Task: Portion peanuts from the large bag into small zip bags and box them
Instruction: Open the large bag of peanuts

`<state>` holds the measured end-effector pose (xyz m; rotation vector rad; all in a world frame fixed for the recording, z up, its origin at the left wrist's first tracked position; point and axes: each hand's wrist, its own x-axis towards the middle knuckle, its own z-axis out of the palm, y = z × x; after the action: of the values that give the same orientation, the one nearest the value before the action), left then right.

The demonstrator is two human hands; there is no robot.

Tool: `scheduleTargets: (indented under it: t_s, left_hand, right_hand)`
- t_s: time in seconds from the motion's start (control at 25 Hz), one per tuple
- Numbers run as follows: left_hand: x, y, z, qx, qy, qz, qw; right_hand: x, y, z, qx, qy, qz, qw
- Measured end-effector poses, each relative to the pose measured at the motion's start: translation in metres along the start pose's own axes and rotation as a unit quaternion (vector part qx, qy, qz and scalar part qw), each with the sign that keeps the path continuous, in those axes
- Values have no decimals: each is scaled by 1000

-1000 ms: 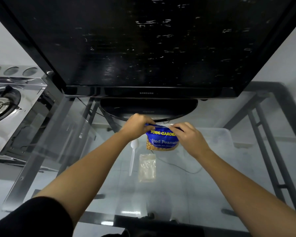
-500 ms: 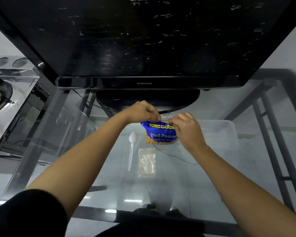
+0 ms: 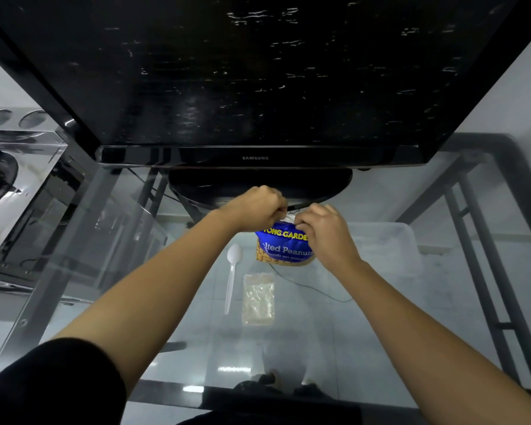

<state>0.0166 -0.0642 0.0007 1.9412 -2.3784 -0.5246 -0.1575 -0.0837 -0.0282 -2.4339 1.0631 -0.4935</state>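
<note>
A blue peanut bag point(image 3: 284, 248) is held upright above the glass table point(image 3: 334, 348). My left hand point(image 3: 255, 208) pinches its top edge on the left side, and my right hand point(image 3: 324, 231) pinches the top on the right, fingers close together at the seam. A white plastic spoon point(image 3: 232, 276) lies on the glass below and left of the bag. A small stack of clear zip bags point(image 3: 258, 299) lies just right of the spoon. A clear plastic box point(image 3: 393, 250) sits to the right of my right hand.
A large black TV point(image 3: 258, 75) on a round stand point(image 3: 258, 187) fills the far side of the table. A gas stove point(image 3: 0, 176) stands at the left. The table's metal frame point(image 3: 485, 271) and a thin cable point(image 3: 313, 289) show through the glass.
Both hands have drawn closer together at the top of the peanut bag, and the bag sits a little higher. The spoon and zip bags have not moved.
</note>
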Motion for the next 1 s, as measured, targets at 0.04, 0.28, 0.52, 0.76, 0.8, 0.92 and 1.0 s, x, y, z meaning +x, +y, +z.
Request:
scheduleTargets:
  t_s: [0.04, 0.28, 0.52, 0.76, 0.8, 0.92, 1.0]
  left_hand:
    - [0, 2, 1, 9, 8, 2, 1000]
    - [4, 11, 5, 24, 24, -7, 999]
    - [14, 2, -5, 29, 74, -44, 996]
    - [9, -8, -1, 14, 132, -44, 990]
    - [7, -7, -3, -44, 129, -63, 989]
    - [-6, -8, -6, -157, 78, -91, 980]
    - [-14, -8, -4, -161, 36, -124, 978]
  right_hand:
    - [0, 1, -1, 1, -3, 2, 1000]
    - [1, 8, -4, 2, -22, 28, 999]
    - [-9, -1, -7, 17, 8, -11, 1000]
    - [-19, -7, -9, 68, -34, -23, 997]
    - [-19, -7, -11, 97, -18, -2, 995]
    - [-13, -1, -14, 129, 37, 90, 987]
    - [-6, 3, -16, 137, 7, 132, 982]
